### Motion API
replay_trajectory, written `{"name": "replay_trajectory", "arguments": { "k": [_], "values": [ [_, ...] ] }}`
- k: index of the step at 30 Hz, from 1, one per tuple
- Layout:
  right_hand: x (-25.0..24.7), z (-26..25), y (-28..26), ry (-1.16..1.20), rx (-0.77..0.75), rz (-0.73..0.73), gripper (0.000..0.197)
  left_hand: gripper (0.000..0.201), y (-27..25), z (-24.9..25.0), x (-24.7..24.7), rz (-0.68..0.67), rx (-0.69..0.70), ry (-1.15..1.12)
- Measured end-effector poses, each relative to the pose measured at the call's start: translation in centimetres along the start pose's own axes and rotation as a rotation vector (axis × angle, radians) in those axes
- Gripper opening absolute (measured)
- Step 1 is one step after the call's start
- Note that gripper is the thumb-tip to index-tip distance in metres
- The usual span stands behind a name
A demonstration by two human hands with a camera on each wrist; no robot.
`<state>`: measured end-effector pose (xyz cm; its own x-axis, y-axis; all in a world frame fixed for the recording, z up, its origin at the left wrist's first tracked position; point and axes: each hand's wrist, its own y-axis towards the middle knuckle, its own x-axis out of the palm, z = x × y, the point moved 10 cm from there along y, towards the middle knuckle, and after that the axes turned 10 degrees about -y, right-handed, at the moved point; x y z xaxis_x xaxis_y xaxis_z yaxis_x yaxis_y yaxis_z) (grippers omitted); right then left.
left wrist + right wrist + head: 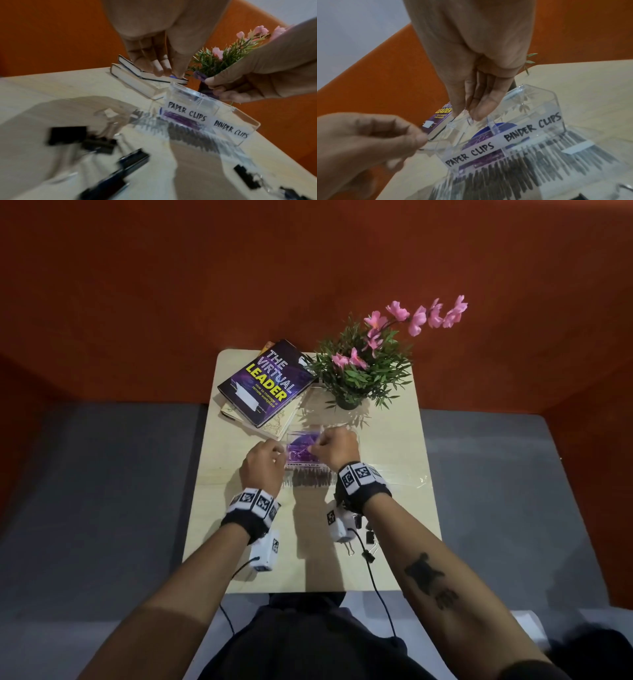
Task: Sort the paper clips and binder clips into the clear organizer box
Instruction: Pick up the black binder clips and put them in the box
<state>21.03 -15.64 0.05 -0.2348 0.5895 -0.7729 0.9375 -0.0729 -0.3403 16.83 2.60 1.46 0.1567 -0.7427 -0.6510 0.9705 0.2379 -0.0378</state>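
The clear organizer box (301, 466) (229, 129) (530, 115) stands mid-table, labelled PAPER CLIPS on its left and BINDER CLIPS on its right. Purple paper clips (299, 448) (181, 119) (481, 140) lie in the left compartment. My right hand (317, 448) (209, 83) (474, 116) hovers over that compartment and pinches a few purple clips (199, 77). My left hand (274, 455) (173, 75) (423, 139) pinches the box's left rim. Several black binder clips (368, 534) (97, 143) lie on the table near my right wrist.
Two stacked books (267, 381) lie at the table's back left, close behind the box. A potted plant with pink flowers (359, 371) stands at the back right. A clear plastic sheet with dark streaks (311, 479) lies flat in front of the box.
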Motion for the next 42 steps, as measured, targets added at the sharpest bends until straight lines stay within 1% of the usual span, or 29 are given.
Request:
{"name": "replay_trajectory", "arguments": {
  "k": [3, 4, 5, 7, 8, 9, 11, 12, 13, 15, 17, 20, 21, 24, 25, 28, 31, 32, 34, 36, 38, 39, 40, 42],
  "values": [
    [0.1, 0.0, -0.7, -0.055, -0.061, 0.021, 0.014, 0.005, -2.0, -2.9, -1.2, -0.058, -0.012, 0.099],
    [-0.4, 0.8, -1.4, -0.061, -0.056, 0.043, 0.016, 0.011, -2.6, -4.0, -1.5, -0.097, -0.018, 0.135],
    [-1.1, 1.9, -2.4, -0.075, -0.041, 0.070, 0.020, 0.024, -3.4, -5.2, -1.6, -0.153, -0.036, 0.184],
    [-2.5, 5.2, -5.0, -0.152, 0.009, 0.085, 0.033, 0.064, -5.1, -8.0, -1.6, -0.310, -0.113, 0.315],
    [-2.9, 7.3, -6.4, -0.216, 0.045, 0.055, 0.045, 0.084, -6.0, -9.5, -1.6, -0.386, -0.159, 0.379],
    [-2.8, 9.6, -7.9, -0.296, 0.082, -0.013, 0.062, 0.102, -6.9, -10.8, -1.6, -0.441, -0.200, 0.426],
    [-2.0, 14.3, -10.7, -0.456, 0.158, -0.217, 0.104, 0.124, -8.2, -12.4, -1.5, -0.512, -0.242, 0.474],
    [-1.5, 16.3, -11.9, -0.509, 0.186, -0.307, 0.120, 0.130, -8.7, -12.8, -1.1, -0.541, -0.244, 0.483],
    [-0.9, 17.7, -12.8, -0.523, 0.201, -0.365, 0.131, 0.134, -9.1, -12.9, -0.6, -0.566, -0.234, 0.480],
    [0.1, 19.0, -13.5, -0.487, 0.204, -0.400, 0.140, 0.136, -9.3, -12.4, 0.5, -0.601, -0.205, 0.442],
    [1.0, 18.6, -13.1, -0.447, 0.178, -0.364, 0.139, 0.133, -9.1, -11.4, 1.8, -0.633, -0.184, 0.385],
    [1.7, 16.6, -11.4, -0.414, 0.102, -0.279, 0.123, 0.124, -8.7, -10.1, 3.6, -0.676, -0.171, 0.352],
    [2.0, 15.9, -11.0, -0.415, 0.067, -0.273, 0.116, 0.121, -8.7, -9.6, 4.2, -0.688, -0.173, 0.346],
    [2.9, 13.8, -10.3, -0.430, 0.003, -0.269, 0.085, 0.109, -9.0, -8.2, 6.0, -0.712, -0.165, 0.277],
    [3.4, 13.3, -10.2, -0.424, -0.007, -0.270, 0.079, 0.104, -9.1, -7.6, 6.6, -0.717, -0.147, 0.253],
    [5.0, 11.4, -10.0, -0.404, -0.055, -0.267, 0.076, 0.092, -9.9, -5.6, 8.1, -0.716, -0.072, 0.213],
    [5.9, 10.1, -10.3, -0.354, -0.118, -0.280, 0.083, 0.084, -10.8, -4.5, 8.9, -0.723, -0.014, 0.201],
    [5.5, 10.0, -10.4, -0.339, -0.118, -0.258, 0.084, 0.084, -10.9, -4.5, 8.9, -0.717, 0.000, 0.206],
    [3.9, 11.0, -10.8, -0.349, -0.072, -0.186, 0.087, 0.084, -10.6, -4.6, 8.1, -0.675, 0.028, 0.245],
    [2.7, 13.3, -11.8, -0.404, 0.008, -0.161, 0.096, 0.091, -10.0, -4.8, 7.2, -0.632, 0.038, 0.315],
    [2.8, 15.5, -13.3, -0.435, 0.069, -0.210, 0.105, 0.103, -9.3, -5.1, 6.7, -0.641, 0.011, 0.387],
    [3.2, 16.2, -13.9, -0.429, 0.085, -0.245, 0.106, 0.109, -9.1, -5.2, 6.7, -0.667, 0.000, 0.420],
    [3.7, 16.6, -14.3, -0.410, 0.094, -0.272, 0.102, 0.114, -9.0, -5.2, 7.0, -0.705, -0.001, 0.447],
    [4.5, 16.1, -14.2, -0.363, 0.080, -0.259, 0.084, 0.121, -9.3, -4.6, 8.2, -0.790, 0.030, 0.485]
  ]
}}
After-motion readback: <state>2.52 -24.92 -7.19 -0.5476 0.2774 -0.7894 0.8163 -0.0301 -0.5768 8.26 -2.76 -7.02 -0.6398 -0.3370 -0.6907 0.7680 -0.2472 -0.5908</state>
